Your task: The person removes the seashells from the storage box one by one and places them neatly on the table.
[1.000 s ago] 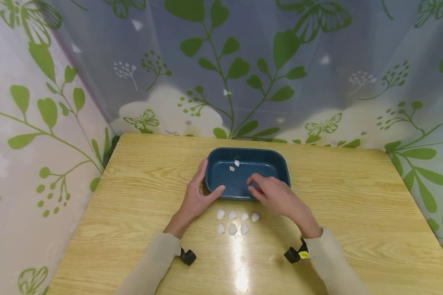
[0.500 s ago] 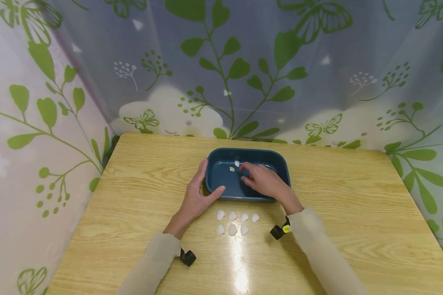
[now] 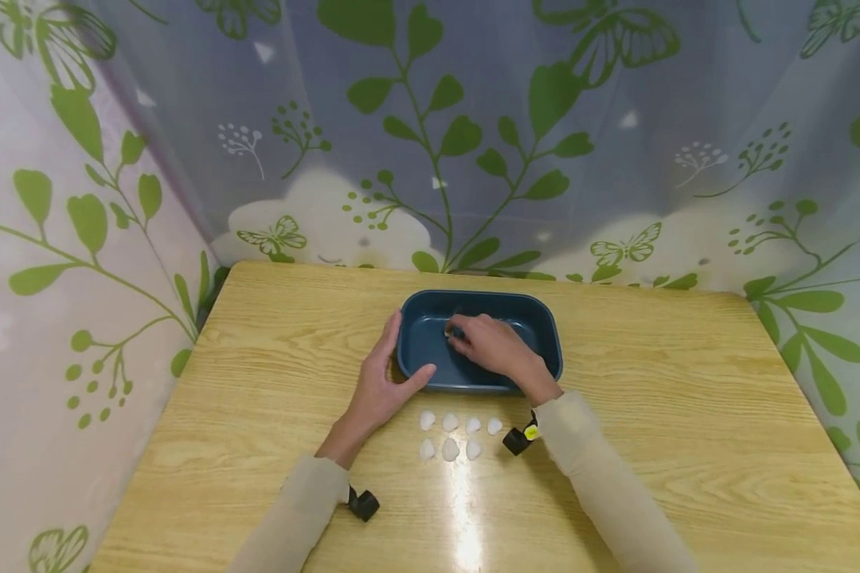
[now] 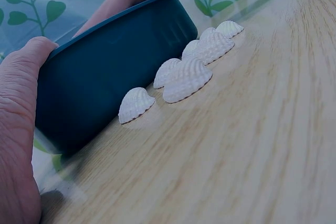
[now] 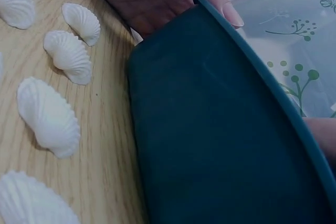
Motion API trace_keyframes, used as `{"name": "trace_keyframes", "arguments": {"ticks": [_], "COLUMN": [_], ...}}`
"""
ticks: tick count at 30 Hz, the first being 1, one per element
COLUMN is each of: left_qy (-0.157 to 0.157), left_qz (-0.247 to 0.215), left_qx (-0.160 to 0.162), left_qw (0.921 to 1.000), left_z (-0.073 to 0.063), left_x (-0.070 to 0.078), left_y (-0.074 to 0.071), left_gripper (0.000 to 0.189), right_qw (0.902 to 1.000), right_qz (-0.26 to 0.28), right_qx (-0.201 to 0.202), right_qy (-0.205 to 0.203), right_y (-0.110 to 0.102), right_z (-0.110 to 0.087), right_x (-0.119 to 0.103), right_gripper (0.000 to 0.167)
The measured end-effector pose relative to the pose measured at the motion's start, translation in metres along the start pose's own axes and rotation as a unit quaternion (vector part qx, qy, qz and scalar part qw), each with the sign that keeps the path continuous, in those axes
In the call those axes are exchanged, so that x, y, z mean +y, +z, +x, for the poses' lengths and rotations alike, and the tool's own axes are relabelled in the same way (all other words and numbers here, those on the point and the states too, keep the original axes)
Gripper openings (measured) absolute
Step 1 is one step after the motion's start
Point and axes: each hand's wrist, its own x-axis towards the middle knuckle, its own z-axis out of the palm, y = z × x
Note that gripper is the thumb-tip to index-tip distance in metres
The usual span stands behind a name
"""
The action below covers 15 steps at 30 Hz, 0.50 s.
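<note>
A dark blue rectangular basin [image 3: 419, 348] stands on the wooden table. My left hand [image 3: 380, 387] grips its near left corner, thumb over the near rim and fingers along the left end, as the right wrist view also shows. My right hand [image 3: 496, 347] reaches inside, its fingers curled low over the basin floor, and pinches a small seashell [image 3: 447, 331] between thumb and fingertips. That shell is mostly covered by the fingers. In front of the basin lie white ribbed seashells [image 3: 450, 450] in two rows; the left wrist view shows these shells [image 4: 188, 80] close up beside the basin wall.
The pale wooden table [image 3: 279, 334] runs back to a curtain [image 3: 502, 159] printed with green leaves and butterflies. Another printed curtain [image 3: 79, 239] hangs along the left. Black wrist cameras [image 3: 517, 440] sit below both sleeves, the right one close to the end of the shell row.
My right hand has moved left and forward inside the basin, onto the shells there, and its fingers have closed in. Those shells showed uncovered before. The left hand stays put.
</note>
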Motion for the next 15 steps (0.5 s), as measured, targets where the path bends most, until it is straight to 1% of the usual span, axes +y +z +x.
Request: {"name": "trace_keyframes", "arguments": {"ticks": [5,7,12,15], "left_qy": [0.001,0.002,0.003,0.003], "left_qz": [0.001,-0.002,-0.005,-0.004], "left_qx": [0.002,0.003,0.006,0.005], "left_qw": [1.0000,1.0000,1.0000,1.0000], "left_z": [-0.0005,-0.0004,-0.0002,0.0002], "left_x": [0.0004,0.0010,0.0017,0.0010], "left_y": [0.0004,0.0005,0.0006,0.0009], "left_gripper": [0.099,0.099,0.099,0.099], "right_qw": [0.9997,0.9996,0.9992,0.9987], "right_qz": [0.005,0.009,0.017,0.021], "right_qx": [-0.021,-0.027,-0.036,-0.045], "right_qy": [-0.008,-0.008,-0.003,-0.008], "right_y": [-0.0007,-0.0018,-0.0025,-0.0027], "right_z": [-0.0031,-0.0054,-0.0088,-0.0097], "right_x": [-0.0001,-0.0004,-0.0002,0.0015], "right_gripper": [0.010,0.012,0.024,0.021]}}
